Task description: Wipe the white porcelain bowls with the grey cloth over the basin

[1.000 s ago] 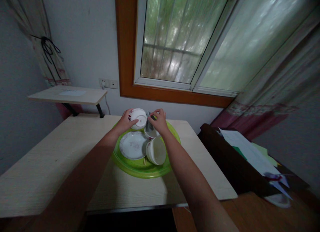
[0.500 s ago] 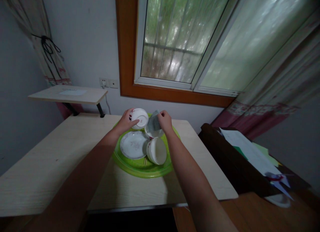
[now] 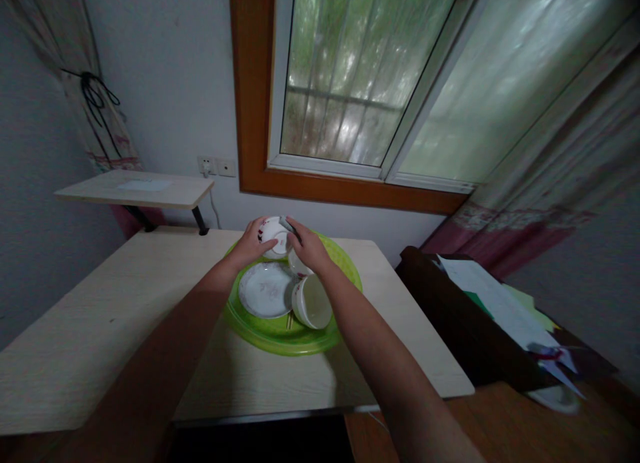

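Observation:
My left hand (image 3: 251,243) grips a white bowl (image 3: 274,235) with a dark red pattern, tilted so its base faces me. In my right hand (image 3: 309,248) is a grey-green cloth (image 3: 289,224), pressed to the right side of that bowl. Below my hands lies a round green tray (image 3: 300,346). On it are a white plate (image 3: 267,290) with a patterned rim, a white bowl (image 3: 313,303) tipped on its side, and another bowl (image 3: 298,264) partly covered by my right hand. Chopsticks (image 3: 289,322) show between the plate and the tipped bowl.
The tray rests on a pale wooden table (image 3: 125,303). A raised shelf (image 3: 140,188) with a paper on it stands at the back left. Beyond the table's right edge, papers (image 3: 495,303) lie on a dark brown piece of furniture (image 3: 450,330). A window (image 3: 350,83) is behind.
My right hand has moved left with the cloth, from above the middle bowl onto the bowl in my left hand. My left hand stays in nearly the same place.

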`<state>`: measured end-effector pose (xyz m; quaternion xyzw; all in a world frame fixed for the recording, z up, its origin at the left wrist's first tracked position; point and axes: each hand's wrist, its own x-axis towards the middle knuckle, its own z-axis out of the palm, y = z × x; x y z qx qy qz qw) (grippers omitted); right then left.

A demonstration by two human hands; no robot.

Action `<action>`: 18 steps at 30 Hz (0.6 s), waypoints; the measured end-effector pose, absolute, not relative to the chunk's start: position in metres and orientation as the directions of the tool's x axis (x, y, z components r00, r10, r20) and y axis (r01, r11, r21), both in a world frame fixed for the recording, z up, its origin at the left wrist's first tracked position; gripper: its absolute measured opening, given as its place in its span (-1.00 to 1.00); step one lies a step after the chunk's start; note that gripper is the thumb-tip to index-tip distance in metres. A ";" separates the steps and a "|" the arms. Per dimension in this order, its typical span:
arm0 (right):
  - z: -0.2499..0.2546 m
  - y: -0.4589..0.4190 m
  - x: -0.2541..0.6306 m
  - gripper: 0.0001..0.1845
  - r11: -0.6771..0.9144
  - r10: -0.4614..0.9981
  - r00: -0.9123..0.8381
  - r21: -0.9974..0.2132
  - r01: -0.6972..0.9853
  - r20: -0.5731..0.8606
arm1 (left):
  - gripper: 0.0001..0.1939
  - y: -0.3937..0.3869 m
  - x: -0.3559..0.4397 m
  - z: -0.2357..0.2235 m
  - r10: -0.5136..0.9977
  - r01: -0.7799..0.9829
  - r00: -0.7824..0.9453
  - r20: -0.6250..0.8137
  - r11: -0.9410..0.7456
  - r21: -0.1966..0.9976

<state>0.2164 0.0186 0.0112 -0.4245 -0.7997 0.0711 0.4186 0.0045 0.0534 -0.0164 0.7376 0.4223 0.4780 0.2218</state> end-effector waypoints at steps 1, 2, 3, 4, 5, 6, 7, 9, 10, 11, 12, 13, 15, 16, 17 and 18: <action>0.012 0.017 0.214 -0.49 0.669 0.703 -0.339 -0.422 0.611 0.625 | -0.23 0.054 0.004 -0.017 0.826 0.411 0.193 0.529 -0.558 0.721; 0.012 0.015 0.211 -0.48 0.702 0.672 -0.383 -0.379 0.603 0.634 | -0.24 0.055 0.004 -0.018 0.817 0.413 0.201 0.540 -0.571 0.710; 0.014 0.013 0.208 -0.48 0.727 0.644 -0.422 -0.341 0.595 0.638 | -0.24 0.055 0.004 -0.018 0.810 0.416 0.210 0.548 -0.581 0.699; 0.015 0.011 0.205 -0.48 0.747 0.622 -0.455 -0.308 0.590 0.637 | -0.24 0.056 0.004 -0.019 0.806 0.422 0.218 0.551 -0.587 0.691; 0.016 0.009 0.202 -0.49 0.760 0.605 -0.480 -0.278 0.588 0.635 | -0.23 0.057 0.004 -0.020 0.805 0.428 0.221 0.550 -0.587 0.687; 0.017 0.007 0.199 -0.49 0.767 0.592 -0.499 -0.253 0.590 0.632 | -0.23 0.057 0.004 -0.020 0.808 0.434 0.220 0.546 -0.583 0.687; 0.019 0.005 0.196 -0.49 0.767 0.587 -0.507 -0.234 0.597 0.631 | -0.22 0.057 0.004 -0.020 0.811 0.439 0.220 0.542 -0.578 0.687; 0.020 0.003 0.193 -0.48 0.758 0.589 -0.502 -0.219 0.614 0.633 | -0.21 0.056 0.004 -0.018 0.809 0.443 0.216 0.547 -0.581 0.683; 0.020 0.003 0.192 -0.48 0.748 0.598 -0.485 -0.226 0.624 0.639 | -0.22 0.056 0.004 -0.017 0.802 0.443 0.210 0.559 -0.588 0.677; 0.019 0.004 0.192 -0.47 0.735 0.610 -0.459 -0.246 0.632 0.646 | -0.23 0.054 0.004 -0.016 0.794 0.441 0.203 0.573 -0.596 0.671; 0.019 0.006 0.193 -0.47 0.717 0.629 -0.423 -0.277 0.640 0.652 | -0.23 0.053 0.005 -0.014 0.788 0.439 0.194 0.584 -0.602 0.667; 0.017 0.008 0.194 -0.45 0.693 0.655 -0.378 -0.319 0.647 0.654 | -0.24 0.051 0.005 -0.013 0.786 0.436 0.184 0.590 -0.603 0.668; 0.014 0.012 0.199 -0.43 0.625 0.720 -0.275 -0.423 0.656 0.638 | -0.22 0.049 0.005 -0.010 0.794 0.433 0.166 0.585 -0.591 0.680; 0.012 0.014 0.201 -0.41 0.591 0.751 -0.230 -0.475 0.653 0.619 | -0.21 0.048 0.005 -0.009 0.801 0.432 0.160 0.577 -0.583 0.688; 0.011 0.015 0.203 -0.41 0.561 0.778 -0.197 -0.518 0.646 0.596 | -0.21 0.047 0.004 -0.009 0.805 0.430 0.157 0.572 -0.578 0.694; 0.010 0.016 0.205 -0.40 0.538 0.799 -0.177 -0.551 0.638 0.575 | -0.20 0.047 0.004 -0.008 0.806 0.427 0.157 0.571 -0.576 0.697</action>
